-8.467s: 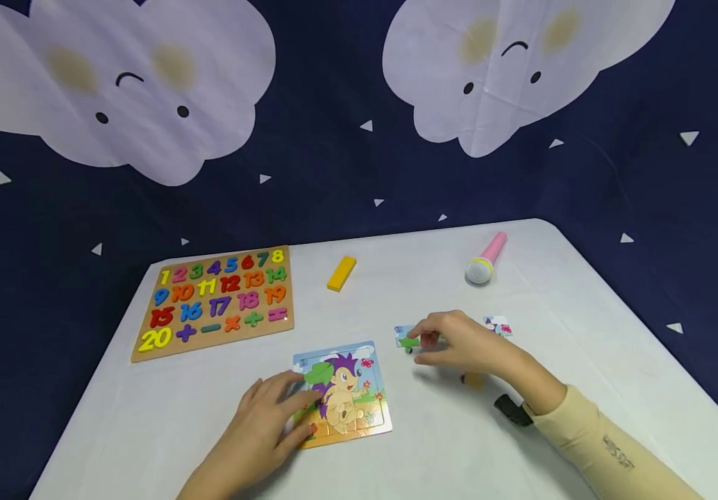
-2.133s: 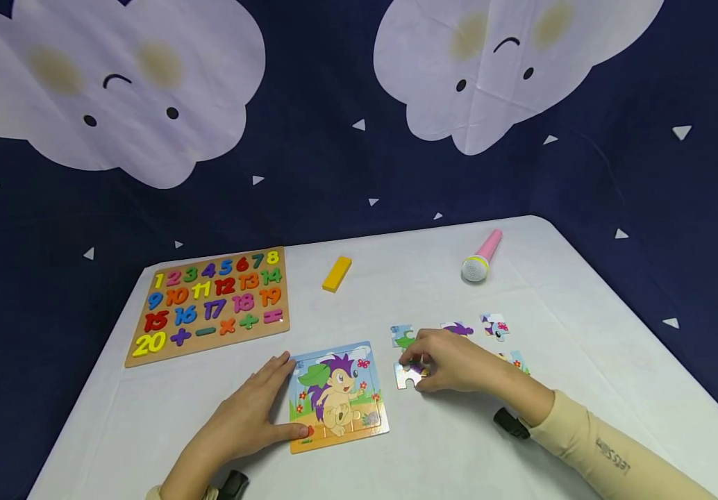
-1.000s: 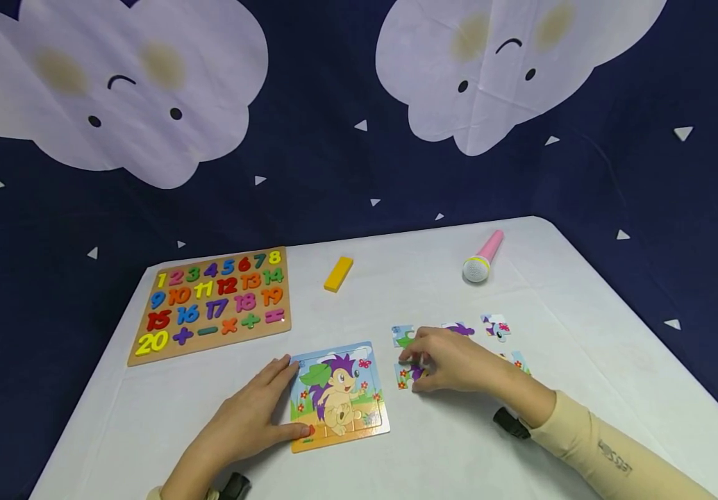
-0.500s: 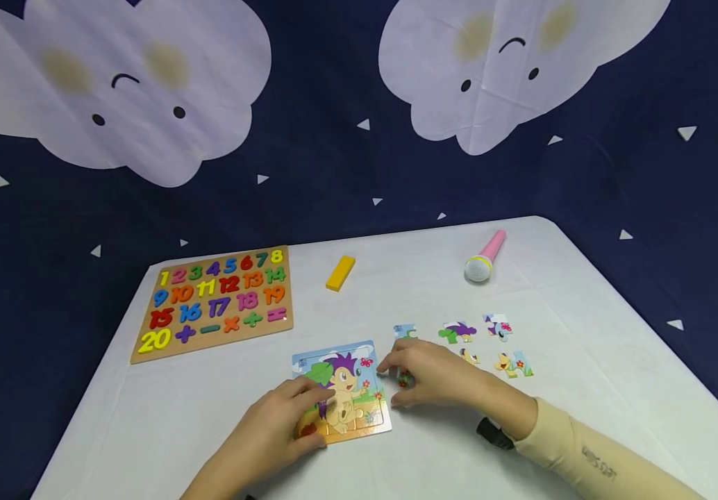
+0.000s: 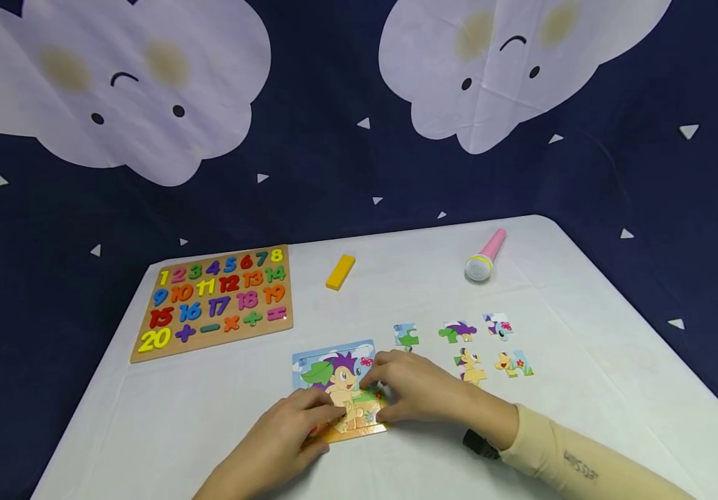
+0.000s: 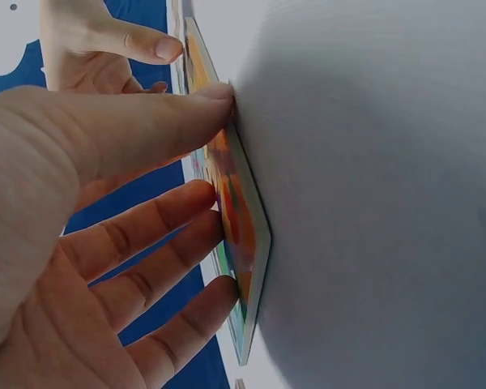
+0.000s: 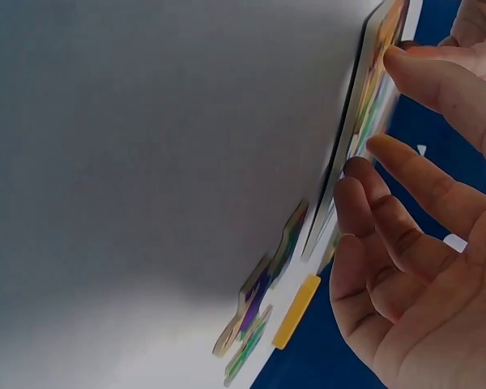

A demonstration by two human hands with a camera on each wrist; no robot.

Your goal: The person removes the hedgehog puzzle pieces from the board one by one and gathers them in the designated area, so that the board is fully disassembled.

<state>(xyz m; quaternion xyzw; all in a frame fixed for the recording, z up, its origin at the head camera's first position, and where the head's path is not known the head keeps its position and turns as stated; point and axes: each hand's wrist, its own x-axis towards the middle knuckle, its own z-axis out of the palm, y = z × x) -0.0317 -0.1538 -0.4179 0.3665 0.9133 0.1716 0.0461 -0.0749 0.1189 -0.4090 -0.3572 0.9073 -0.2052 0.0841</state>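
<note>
A square hedgehog jigsaw puzzle (image 5: 318, 373) lies assembled in its tray on the table. My left hand (image 5: 280, 434) reaches over its lower left part. In the left wrist view, the thumb (image 6: 174, 117) lies at the near edge and the other fingertips touch the picture. From the right, my right hand (image 5: 424, 389) has its thumb and index fingertips spread on the puzzle's right side, with nothing pinched between them. Loose jigsaw pieces lie to the right: a leaf piece (image 5: 405, 333), a purple-spined piece (image 5: 457, 331), a butterfly piece (image 5: 498, 325), a body piece (image 5: 471, 368) and a flower piece (image 5: 515, 363).
At the back left lies a wooden number board (image 5: 215, 298) with coloured numerals. A yellow block (image 5: 340, 272) sits behind the puzzle. The pink toy microphone (image 5: 487, 257) rests at the back right. A dark blue cloud-print cloth (image 5: 321, 139) hangs behind the white table (image 5: 146, 423).
My right hand has left the loose pieces and moved left onto the puzzle, uncovering several pieces. My left hand has shifted right, from the puzzle's left edge further over its picture.
</note>
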